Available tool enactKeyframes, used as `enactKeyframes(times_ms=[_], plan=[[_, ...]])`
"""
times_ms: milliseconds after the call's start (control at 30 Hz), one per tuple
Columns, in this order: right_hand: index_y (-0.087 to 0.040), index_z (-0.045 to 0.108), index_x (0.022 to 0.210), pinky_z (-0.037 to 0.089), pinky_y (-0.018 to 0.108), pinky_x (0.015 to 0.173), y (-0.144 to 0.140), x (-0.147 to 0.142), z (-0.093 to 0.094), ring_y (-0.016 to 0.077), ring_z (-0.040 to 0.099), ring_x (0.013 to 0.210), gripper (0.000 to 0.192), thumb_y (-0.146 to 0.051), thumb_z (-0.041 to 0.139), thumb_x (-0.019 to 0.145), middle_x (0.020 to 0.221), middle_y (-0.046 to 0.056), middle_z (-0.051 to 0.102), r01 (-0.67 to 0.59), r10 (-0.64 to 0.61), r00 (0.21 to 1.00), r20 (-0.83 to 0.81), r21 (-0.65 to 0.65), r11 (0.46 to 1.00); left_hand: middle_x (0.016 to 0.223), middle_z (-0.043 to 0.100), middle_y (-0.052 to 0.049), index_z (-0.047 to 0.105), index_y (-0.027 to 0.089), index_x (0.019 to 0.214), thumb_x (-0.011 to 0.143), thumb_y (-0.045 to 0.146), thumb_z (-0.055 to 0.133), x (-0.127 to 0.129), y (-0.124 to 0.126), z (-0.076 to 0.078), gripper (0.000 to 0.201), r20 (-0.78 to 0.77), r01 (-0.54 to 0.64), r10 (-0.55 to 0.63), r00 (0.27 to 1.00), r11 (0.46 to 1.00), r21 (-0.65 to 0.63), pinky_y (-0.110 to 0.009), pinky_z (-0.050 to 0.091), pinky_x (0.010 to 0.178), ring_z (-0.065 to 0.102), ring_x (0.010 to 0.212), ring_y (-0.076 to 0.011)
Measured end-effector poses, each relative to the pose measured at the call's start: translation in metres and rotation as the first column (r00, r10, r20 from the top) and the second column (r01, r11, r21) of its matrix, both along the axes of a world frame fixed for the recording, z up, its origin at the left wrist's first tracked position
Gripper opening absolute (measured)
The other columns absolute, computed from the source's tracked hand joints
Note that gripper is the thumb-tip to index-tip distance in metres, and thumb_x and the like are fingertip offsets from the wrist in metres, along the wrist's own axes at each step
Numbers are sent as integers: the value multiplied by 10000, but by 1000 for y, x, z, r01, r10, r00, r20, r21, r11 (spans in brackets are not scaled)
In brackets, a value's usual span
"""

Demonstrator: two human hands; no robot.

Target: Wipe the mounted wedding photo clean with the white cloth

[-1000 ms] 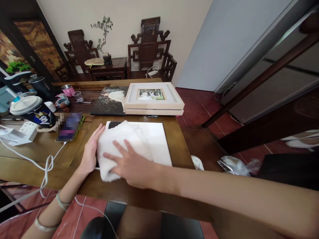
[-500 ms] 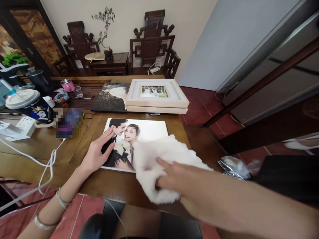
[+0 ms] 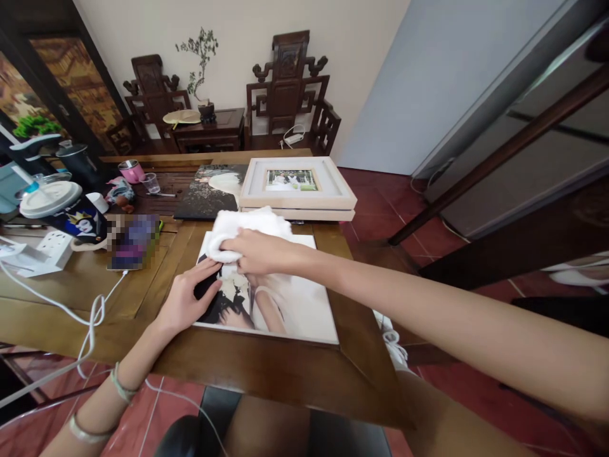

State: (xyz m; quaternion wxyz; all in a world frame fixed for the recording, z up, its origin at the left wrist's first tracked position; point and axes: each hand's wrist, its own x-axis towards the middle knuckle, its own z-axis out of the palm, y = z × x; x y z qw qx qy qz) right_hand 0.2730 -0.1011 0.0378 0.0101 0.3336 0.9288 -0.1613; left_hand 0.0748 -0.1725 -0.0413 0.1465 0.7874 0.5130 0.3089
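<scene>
Two hands at a photo print lying flat on a wooden surface (image 3: 266,371).

The left hand (image 3: 186,300) rests flat, fingers spread, on the near left edge of the photo print (image 3: 285,304). Just right of it and farther out, the right hand (image 3: 257,252) is closed around a bunched white cloth (image 3: 247,227), pressing it onto the print's far left corner. Beyond that hand, a stack of light frames (image 3: 297,190) lies beside a dark print (image 3: 209,193).
</scene>
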Motion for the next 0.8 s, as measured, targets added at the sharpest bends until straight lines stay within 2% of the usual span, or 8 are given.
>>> enactKeyframes(times_ms=[133,233,333,433,600,667,700,800], plan=[[-220,606,1234,407,298,668,6,-23,2,246,625,903,468,-43,443,833,1182,135,633,-51,51,999,2,14,999,1231,687,-86,687,197,1196,905,369,572,-1,1,-2,357,-24,0,1,1000,1000,17,-438,478,1054,619,1188,-275],[-189,648,1145,381,280,602,11,-19,6,226,621,829,410,-41,486,799,1092,121,663,-89,89,996,21,4,996,1260,668,-102,685,169,1196,905,362,577,0,2,-2,366,-15,4,-3,1000,1000,17,-438,458,1075,596,1220,-275],[-171,669,1074,382,272,594,13,3,10,223,612,807,325,-90,560,778,958,92,687,-117,118,993,31,-10,993,1316,628,-98,677,174,1210,906,362,576,1,2,-1,371,2,7,-7,1000,1000,7,-459,420,1107,552,1270,-273],[-160,670,1085,419,283,670,11,37,11,232,615,863,339,-68,496,810,951,95,694,-88,89,995,43,-25,996,1377,572,-95,654,176,1245,912,347,568,2,1,1,384,28,37,-37,999,999,1,-464,389,1132,502,1315,-266],[-136,631,1201,470,344,836,-11,93,-3,274,616,1028,579,92,387,728,1055,137,690,148,-147,983,114,-1,989,1388,560,-97,654,167,1247,913,342,567,4,0,4,386,43,34,-34,999,999,-3,-448,377,1143,488,1325,-263],[-132,627,1213,449,408,948,-33,104,-13,320,540,1206,623,116,373,701,1160,155,667,203,-206,972,115,34,979,1397,555,-90,630,170,1279,911,341,572,4,0,4,410,41,27,-27,999,1000,-3,-441,372,1145,491,1324,-262],[-141,638,1198,415,445,1012,-46,107,-19,343,455,1305,632,120,387,680,1240,152,640,208,-212,970,116,39,977,1405,548,-85,610,173,1303,910,340,575,4,0,4,428,38,24,-24,999,1000,-4,-439,371,1146,491,1324,-260],[-191,681,1118,269,590,1128,-91,104,-35,403,170,1447,572,63,489,642,1539,83,380,159,-158,983,91,-4,987,1437,516,-74,575,187,1341,911,342,575,4,0,4,458,31,31,-31,999,999,-10,-431,366,1147,479,1335,-257]])
